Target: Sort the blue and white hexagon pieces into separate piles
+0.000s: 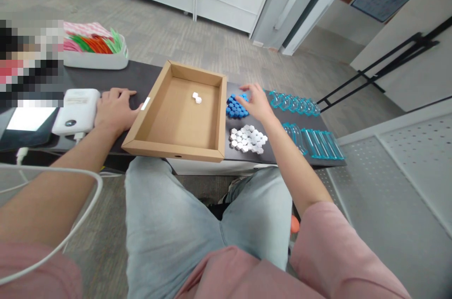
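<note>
Cardboard tray (176, 125) on the dark desk (143, 75), sitting mid-desk right up at the near edge

Rows of clear teal plastic pieces (324, 144) are lined up at the right end, and a white bin (97, 60) of colourful strips (94, 44) is over at the far left. Left hand (115, 108) rests palm down between the tray and a white device (79, 110), fingers spread, thumb at the tray's side. Right hand (258, 103) is over the blue pile (236, 109), thumb and index finger parted, can't tell if they're touching any. White pile (246, 139) is just nearer than the blue one, and two little white pieces (198, 100) are inside the tray, toward its far side
</note>
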Action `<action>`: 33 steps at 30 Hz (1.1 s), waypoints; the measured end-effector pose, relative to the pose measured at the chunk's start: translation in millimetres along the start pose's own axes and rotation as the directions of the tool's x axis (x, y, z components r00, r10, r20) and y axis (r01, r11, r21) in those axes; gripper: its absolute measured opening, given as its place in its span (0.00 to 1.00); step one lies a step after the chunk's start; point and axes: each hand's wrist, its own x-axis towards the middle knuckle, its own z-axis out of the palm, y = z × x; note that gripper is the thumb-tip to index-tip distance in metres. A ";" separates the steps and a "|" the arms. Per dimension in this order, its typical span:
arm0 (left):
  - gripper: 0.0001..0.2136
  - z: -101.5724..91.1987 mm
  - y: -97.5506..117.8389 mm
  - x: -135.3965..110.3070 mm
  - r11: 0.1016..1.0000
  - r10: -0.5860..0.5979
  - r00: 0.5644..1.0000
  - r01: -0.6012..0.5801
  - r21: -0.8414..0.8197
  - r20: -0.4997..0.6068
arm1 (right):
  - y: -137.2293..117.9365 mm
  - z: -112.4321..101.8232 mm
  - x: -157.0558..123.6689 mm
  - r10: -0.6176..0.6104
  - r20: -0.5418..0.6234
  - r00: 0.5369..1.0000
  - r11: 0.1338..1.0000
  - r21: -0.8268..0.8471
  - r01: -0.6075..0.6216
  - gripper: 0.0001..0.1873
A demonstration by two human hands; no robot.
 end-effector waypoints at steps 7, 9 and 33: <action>0.37 -3.5 4.5 -3.2 1.000 0.004 1.000 -0.004 -0.002 -0.001 | -100.9 81.7 64.9 -0.162 0.377 0.912 0.938 -0.229 0.261 0.22; 0.36 -4.6 5.8 -4.2 1.000 0.000 1.000 0.000 0.000 0.001 | -111.3 98.9 75.4 -0.115 0.428 0.896 0.919 -0.297 0.259 0.19; 0.51 -8.3 8.8 -1.6 0.998 -0.033 0.999 0.031 0.047 0.036 | 4.7 -65.1 -206.8 0.361 -0.044 0.932 0.919 0.188 -0.347 0.27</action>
